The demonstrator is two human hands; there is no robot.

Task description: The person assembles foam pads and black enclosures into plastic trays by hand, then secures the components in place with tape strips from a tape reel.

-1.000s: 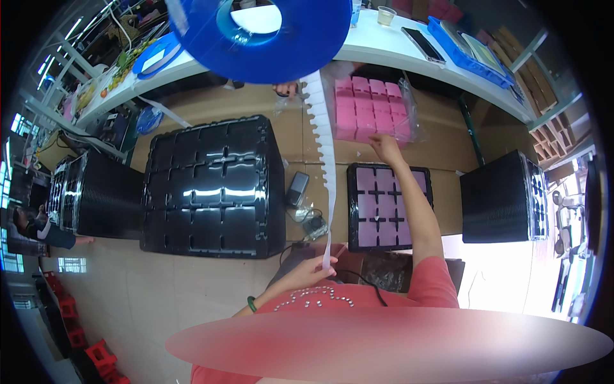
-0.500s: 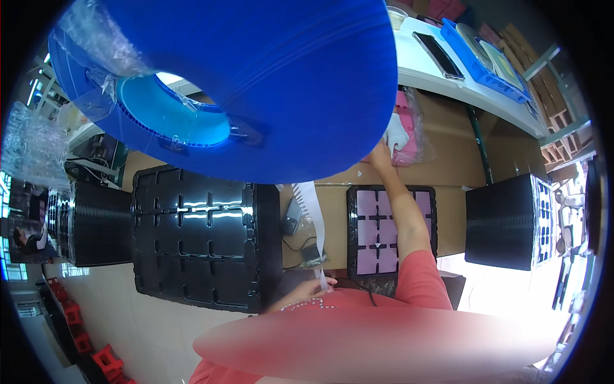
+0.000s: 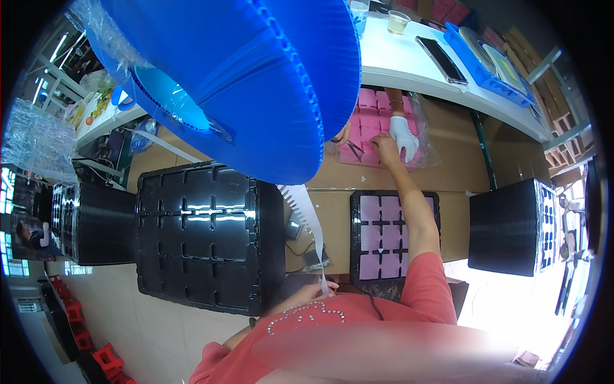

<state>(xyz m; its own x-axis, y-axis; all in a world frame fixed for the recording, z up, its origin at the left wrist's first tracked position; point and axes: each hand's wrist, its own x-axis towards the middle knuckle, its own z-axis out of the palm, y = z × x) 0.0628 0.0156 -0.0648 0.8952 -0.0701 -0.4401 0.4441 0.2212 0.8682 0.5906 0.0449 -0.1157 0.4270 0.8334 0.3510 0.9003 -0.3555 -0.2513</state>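
Brown cardboard (image 3: 448, 150) covers the surface beneath the right hand's reach, with a white bench (image 3: 396, 56) running beyond that hand. A large blue reel (image 3: 268, 96) fills the view ahead of the left hand, hiding part of what lies below. To the left of the left hand stands a big stack of black trays (image 3: 198, 237); well to the right of the right hand, a second dark stack (image 3: 502, 225) stands wrapped at its outer side. A pink block (image 3: 371, 121), cut into a grid, lies in clear film right under the right hand. Nearer the person than that hand, below the right forearm, sits a black tray (image 3: 354, 237) with lilac pads (image 3: 371, 237). A white strip (image 3: 311, 217), fringed along one edge, drops from behind the reel to the left hand (image 3: 316, 290), whose fingers pinch its lower end. The right hand (image 3: 385, 148) has its fingertips down on the pink block; whether they close on anything cannot be told. Just right of it is another person's white-gloved hand (image 3: 403, 136); just left, a bare hand (image 3: 343, 133) holds scissors (image 3: 355, 149).
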